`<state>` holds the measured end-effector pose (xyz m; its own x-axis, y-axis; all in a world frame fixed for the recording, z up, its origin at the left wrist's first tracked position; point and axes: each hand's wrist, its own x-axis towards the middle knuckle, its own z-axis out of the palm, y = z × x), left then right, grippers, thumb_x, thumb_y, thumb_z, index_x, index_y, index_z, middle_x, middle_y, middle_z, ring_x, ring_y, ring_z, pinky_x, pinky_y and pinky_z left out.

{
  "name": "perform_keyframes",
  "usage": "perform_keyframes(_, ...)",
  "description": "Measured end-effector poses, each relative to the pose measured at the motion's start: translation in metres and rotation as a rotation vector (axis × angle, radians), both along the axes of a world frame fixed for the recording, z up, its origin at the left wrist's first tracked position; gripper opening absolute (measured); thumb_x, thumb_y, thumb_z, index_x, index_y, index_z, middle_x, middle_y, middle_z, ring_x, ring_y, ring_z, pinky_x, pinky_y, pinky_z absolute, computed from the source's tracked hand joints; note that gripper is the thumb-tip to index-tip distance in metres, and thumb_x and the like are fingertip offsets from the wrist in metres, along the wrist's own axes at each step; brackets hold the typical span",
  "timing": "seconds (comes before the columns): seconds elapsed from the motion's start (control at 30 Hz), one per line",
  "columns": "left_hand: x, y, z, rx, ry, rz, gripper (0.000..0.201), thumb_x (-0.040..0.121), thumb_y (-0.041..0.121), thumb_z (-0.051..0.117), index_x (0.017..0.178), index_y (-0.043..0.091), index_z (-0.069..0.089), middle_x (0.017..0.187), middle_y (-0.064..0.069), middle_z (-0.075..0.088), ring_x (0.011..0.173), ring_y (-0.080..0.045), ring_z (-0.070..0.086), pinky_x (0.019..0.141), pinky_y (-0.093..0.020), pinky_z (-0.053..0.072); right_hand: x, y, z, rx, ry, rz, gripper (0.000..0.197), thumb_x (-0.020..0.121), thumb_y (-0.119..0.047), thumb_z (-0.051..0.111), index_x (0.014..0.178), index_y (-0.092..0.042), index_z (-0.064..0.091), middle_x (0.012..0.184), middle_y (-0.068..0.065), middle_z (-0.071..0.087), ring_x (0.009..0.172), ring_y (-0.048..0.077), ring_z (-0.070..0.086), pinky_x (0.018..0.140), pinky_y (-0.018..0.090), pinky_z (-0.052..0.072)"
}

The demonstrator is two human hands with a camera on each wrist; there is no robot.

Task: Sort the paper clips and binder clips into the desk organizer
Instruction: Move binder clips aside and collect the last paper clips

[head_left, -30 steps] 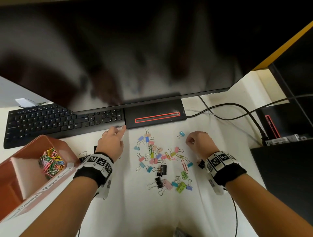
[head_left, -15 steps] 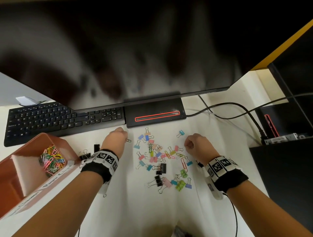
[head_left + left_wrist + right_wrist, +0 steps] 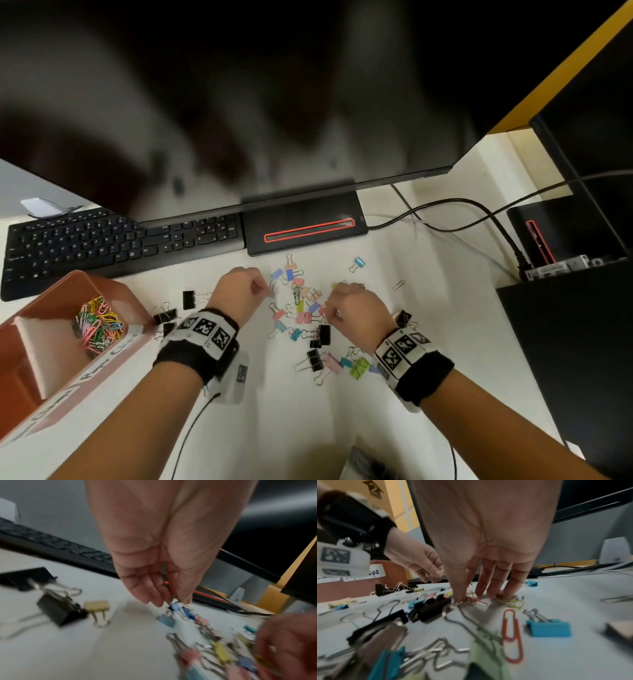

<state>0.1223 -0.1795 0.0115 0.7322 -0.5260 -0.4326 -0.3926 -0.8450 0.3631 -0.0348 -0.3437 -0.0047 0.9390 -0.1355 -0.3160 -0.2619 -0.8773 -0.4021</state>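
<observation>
A loose pile of coloured binder clips (image 3: 301,308) and paper clips lies on the white desk in front of the monitor base. My left hand (image 3: 265,290) is at the pile's left edge; thumb and fingers (image 3: 173,601) pinch a thin silver paper clip just above a blue binder clip (image 3: 176,607). My right hand (image 3: 330,313) reaches down into the pile's right side, thumb and forefinger (image 3: 462,599) pinching a pink paper clip (image 3: 478,601) on the desk. The terracotta organizer (image 3: 102,284) sits at the left, coloured paper clips (image 3: 97,323) in its back compartment.
Black binder clips (image 3: 188,299) lie between the organizer and my left wrist. A lone blue binder clip (image 3: 358,263) and a silver paper clip (image 3: 398,284) lie further right. A keyboard (image 3: 102,243), monitor base (image 3: 305,226), cables (image 3: 462,205) and a black box (image 3: 565,342) border the area.
My left hand has come back from the monitor base and moved right to the pile's edge. My right hand has shifted left and nearer, into the pile.
</observation>
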Motion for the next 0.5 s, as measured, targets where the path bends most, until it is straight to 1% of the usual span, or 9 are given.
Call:
perform_keyframes(0.07,-0.02,-0.005,0.002,-0.099,0.079,0.045,0.013,0.087,0.026,0.06,0.076,0.022,0.054,0.07,0.015,0.052,0.064,0.005,0.048,0.05,-0.009,0.032,0.005,0.007,-0.006,-0.06,0.014,-0.015,0.014,0.087,-0.012,0.054,0.09,-0.015,0.067,0.099,0.003,0.062,0.083,0.022,0.061,0.07,0.032,0.053)
perform_keyframes(0.1,-0.028,-0.009,0.001,-0.131,0.133,0.087,0.009,0.086,0.025,0.061,0.08,0.02,0.057,0.074,0.013,0.058,0.067,0.001,0.054,0.052,-0.007,0.035,0.007,0.009,-0.005,-0.034,0.017,-0.048,0.015,0.088,-0.011,0.053,0.093,-0.015,0.067,0.099,0.003,0.063,0.086,0.023,0.06,0.072,0.032,0.052)
perform_keyframes(0.13,-0.035,-0.014,0.0,-0.145,0.163,0.121,0.008,0.085,0.025,0.063,0.086,0.018,0.061,0.08,0.009,0.063,0.073,-0.005,0.059,0.059,-0.006,0.038,0.009,0.01,-0.005,0.011,0.021,-0.079,0.016,0.089,-0.011,0.052,0.095,-0.014,0.066,0.099,0.004,0.063,0.088,0.024,0.06,0.072,0.032,0.05)
perform_keyframes(0.2,-0.043,-0.022,-0.007,-0.128,0.165,0.153,0.023,0.084,0.029,0.065,0.101,0.014,0.063,0.094,0.001,0.068,0.086,-0.014,0.063,0.074,-0.016,0.044,0.01,0.01,-0.004,0.073,0.02,-0.119,0.018,0.089,-0.007,0.049,0.096,-0.015,0.063,0.095,0.005,0.065,0.087,0.024,0.06,0.071,0.032,0.049)
perform_keyframes(0.23,-0.044,-0.026,-0.011,-0.118,0.16,0.167,0.027,0.084,0.03,0.065,0.104,0.012,0.064,0.098,-0.001,0.068,0.091,-0.016,0.063,0.077,-0.019,0.043,0.009,0.01,-0.004,0.081,0.024,-0.126,0.018,0.088,-0.005,0.047,0.097,-0.015,0.06,0.093,0.006,0.066,0.085,0.024,0.06,0.07,0.032,0.049)
perform_keyframes(0.3,-0.044,-0.035,-0.016,-0.104,0.142,0.183,0.025,0.084,0.032,0.064,0.098,0.011,0.067,0.097,-0.002,0.068,0.093,-0.019,0.062,0.076,-0.022,0.042,0.005,0.008,-0.006,0.13,0.052,-0.129,0.022,0.089,-0.006,0.047,0.106,-0.015,0.057,0.092,0.007,0.067,0.086,0.025,0.061,0.072,0.032,0.051)
perform_keyframes(0.37,-0.042,-0.041,-0.02,-0.075,0.116,0.175,0.021,0.085,0.03,0.062,0.093,0.013,0.069,0.095,-0.002,0.069,0.09,-0.02,0.062,0.074,-0.023,0.043,0.001,0.004,-0.004,0.204,0.07,-0.132,0.026,0.091,-0.009,0.048,0.113,-0.017,0.058,0.098,0.004,0.067,0.09,0.021,0.061,0.081,0.031,0.051)
perform_keyframes(0.43,-0.041,-0.045,-0.019,-0.034,0.104,0.143,0.017,0.087,0.024,0.058,0.09,0.013,0.07,0.094,-0.004,0.07,0.089,-0.021,0.063,0.075,-0.024,0.046,-0.003,-0.008,0.005,0.261,0.056,-0.168,0.024,0.092,-0.014,0.05,0.112,-0.017,0.063,0.107,0.002,0.065,0.093,0.017,0.062,0.089,0.029,0.05)
perform_keyframes(0.5,-0.039,-0.044,-0.019,-0.021,0.097,0.112,0.017,0.086,0.018,0.055,0.087,0.011,0.07,0.094,-0.007,0.068,0.09,-0.023,0.062,0.077,-0.027,0.048,-0.008,-0.028,0.015,0.261,0.017,-0.22,0.018,0.091,-0.014,0.053,0.103,-0.014,0.068,0.105,0.004,0.066,0.09,0.016,0.063,0.088,0.03,0.052)
